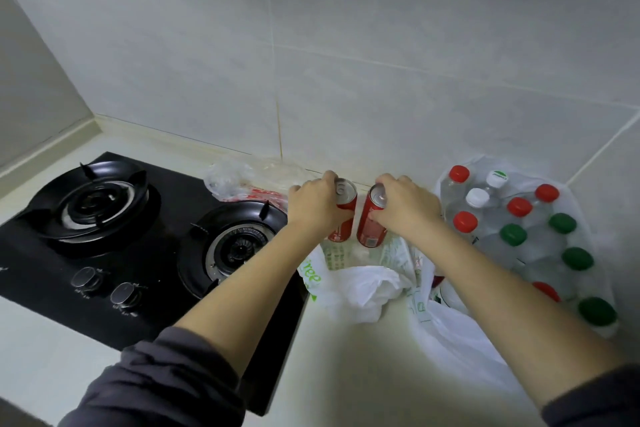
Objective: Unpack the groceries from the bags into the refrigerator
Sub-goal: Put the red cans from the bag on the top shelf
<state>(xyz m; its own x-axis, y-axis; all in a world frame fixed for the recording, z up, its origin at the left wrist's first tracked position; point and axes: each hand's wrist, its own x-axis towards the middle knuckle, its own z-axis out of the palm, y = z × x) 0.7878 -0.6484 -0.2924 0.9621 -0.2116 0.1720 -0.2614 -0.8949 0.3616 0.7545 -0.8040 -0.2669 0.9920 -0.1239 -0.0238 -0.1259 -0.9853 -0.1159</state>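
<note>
Crinkled white plastic bag (367, 288) on the smooth pale tabletop (332, 374), just beyond it left hand (313, 206) curled round one glossy red can (347, 205), right hand (405, 208) gripping a second red can (371, 224), clear round-capped bottles (519, 218) alongside, glazed tiles (381, 80) behind

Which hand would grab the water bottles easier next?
Probably the right hand: it is beside the water bottles, while the left hand is nearer the gas stove. First it must put away its right red can; the left hand grips the left red can.
</note>
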